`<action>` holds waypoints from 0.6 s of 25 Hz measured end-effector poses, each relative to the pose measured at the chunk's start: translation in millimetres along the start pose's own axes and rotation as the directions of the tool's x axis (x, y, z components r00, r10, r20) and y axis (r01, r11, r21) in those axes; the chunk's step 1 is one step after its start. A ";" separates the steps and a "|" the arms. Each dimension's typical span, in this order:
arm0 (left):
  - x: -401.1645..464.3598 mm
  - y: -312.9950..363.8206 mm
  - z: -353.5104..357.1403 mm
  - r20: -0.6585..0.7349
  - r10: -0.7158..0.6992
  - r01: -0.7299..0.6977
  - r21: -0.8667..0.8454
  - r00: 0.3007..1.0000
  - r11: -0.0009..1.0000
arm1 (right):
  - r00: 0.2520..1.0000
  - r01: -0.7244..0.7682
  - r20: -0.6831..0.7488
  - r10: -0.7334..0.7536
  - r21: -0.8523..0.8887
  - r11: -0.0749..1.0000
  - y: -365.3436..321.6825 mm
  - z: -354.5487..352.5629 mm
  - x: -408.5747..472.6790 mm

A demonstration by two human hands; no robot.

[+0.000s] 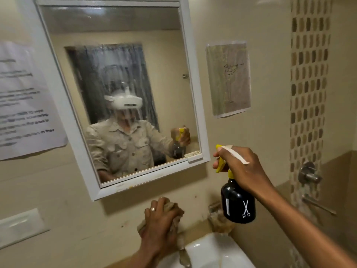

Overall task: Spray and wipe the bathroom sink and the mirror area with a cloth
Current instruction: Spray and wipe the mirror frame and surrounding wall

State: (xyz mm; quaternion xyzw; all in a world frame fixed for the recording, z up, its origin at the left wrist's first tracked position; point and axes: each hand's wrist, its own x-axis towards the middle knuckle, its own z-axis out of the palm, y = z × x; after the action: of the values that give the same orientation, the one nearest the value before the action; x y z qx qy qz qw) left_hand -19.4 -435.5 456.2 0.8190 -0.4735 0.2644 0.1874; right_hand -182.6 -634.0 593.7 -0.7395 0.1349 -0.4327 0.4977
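Observation:
A white-framed mirror [119, 89] hangs on the beige wall, its glass streaked with wet spray runs down the middle. My right hand [245, 169] grips the yellow trigger head of a black spray bottle [238, 202], held up to the right of the mirror's lower corner with the nozzle pointing left. My left hand [160, 223] holds a bunched beige cloth [173, 208] below the mirror, just above the white sink [210, 250]. The sink's rim shows at the bottom edge.
A printed notice [29, 101] is taped left of the mirror and a line drawing [229, 78] right of it. A metal tap valve [309, 175] and a rail [318, 206] stick out from the mosaic-tiled wall at right. A white switch plate [19, 227] sits lower left.

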 end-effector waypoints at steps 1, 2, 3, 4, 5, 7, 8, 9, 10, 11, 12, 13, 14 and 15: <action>-9.7 -1.3 -6.8 -0.150 -0.182 0.155 -0.179 0.972 0.972 | 0.998 0.047 0.030 -0.047 -0.017 0.999 -0.3 17.1 -8.6; -16.9 -2.9 -13.7 -0.297 -0.351 0.247 -0.338 0.888 0.908 | 0.993 0.094 0.070 -0.091 -0.039 0.995 -0.2 34.3 -18.5; -24.1 -6.0 -20.9 -0.405 -0.495 0.290 -0.468 0.769 0.835 | 0.984 0.138 0.123 -0.131 -0.051 0.989 0.4 53.0 -29.5; -28.3 -8.7 -29.2 -0.465 -0.610 0.302 -0.577 0.642 0.758 | 0.969 0.183 0.177 -0.172 -0.049 0.982 0.1 70.6 -41.1; -32.6 -14.6 -39.8 -0.499 -0.692 0.299 -0.653 0.521 0.696 | 0.951 0.218 0.230 -0.206 -0.030 0.975 -1.4 89.9 -53.0; -35.1 -29.9 -60.2 -0.529 -0.771 0.287 -0.723 0.354 0.628 | 0.925 0.242 0.296 -0.237 0.018 0.970 -2.5 125.2 -74.5; -34.4 -38.3 -69.6 -0.527 -0.791 0.277 -0.746 0.310 0.605 | 0.920 0.240 0.311 -0.239 0.036 0.970 -2.9 141.1 -83.7; -32.5 -45.3 -77.8 -0.518 -0.807 0.264 -0.767 0.286 0.585 | 0.920 0.232 0.314 -0.234 0.047 0.972 -3.5 154.4 -91.0; -31.9 -50.9 -84.7 -0.512 -0.814 0.252 -0.779 0.275 0.574 | 0.924 0.217 0.312 -0.222 0.052 0.975 -4.5 166.2 -97.8; -30.9 -54.5 -89.7 -0.517 -0.809 0.243 -0.777 0.282 0.581 | 0.931 0.199 0.304 -0.205 0.051 0.979 -5.2 175.7 -102.8; -30.1 -56.2 -92.9 -0.530 -0.791 0.234 -0.763 0.305 0.602 | 0.938 0.181 0.292 -0.185 0.043 0.983 -5.8 182.8 -107.4; -30.1 -56.5 -95.6 -0.543 -0.770 0.222 -0.749 0.335 0.625 | 0.946 0.161 0.278 -0.165 0.035 0.986 -6.5 188.8 -111.4; -28.7 -55.5 -98.3 -0.550 -0.750 0.209 -0.737 0.367 0.643 | 0.954 0.140 0.262 -0.144 0.034 0.990 -7.6 192.6 -114.5; -28.5 -53.9 -100.6 -0.552 -0.731 0.197 -0.728 0.401 0.657 | 0.962 0.119 0.244 -0.124 0.036 0.992 -8.8 194.9 -117.8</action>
State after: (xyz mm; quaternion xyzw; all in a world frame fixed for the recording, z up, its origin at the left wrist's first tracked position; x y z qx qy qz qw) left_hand -9.7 -334.2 515.2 0.6068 -0.1200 0.3921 0.6810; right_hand -103.1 -435.0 516.3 -0.7890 0.0221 -0.3689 0.4909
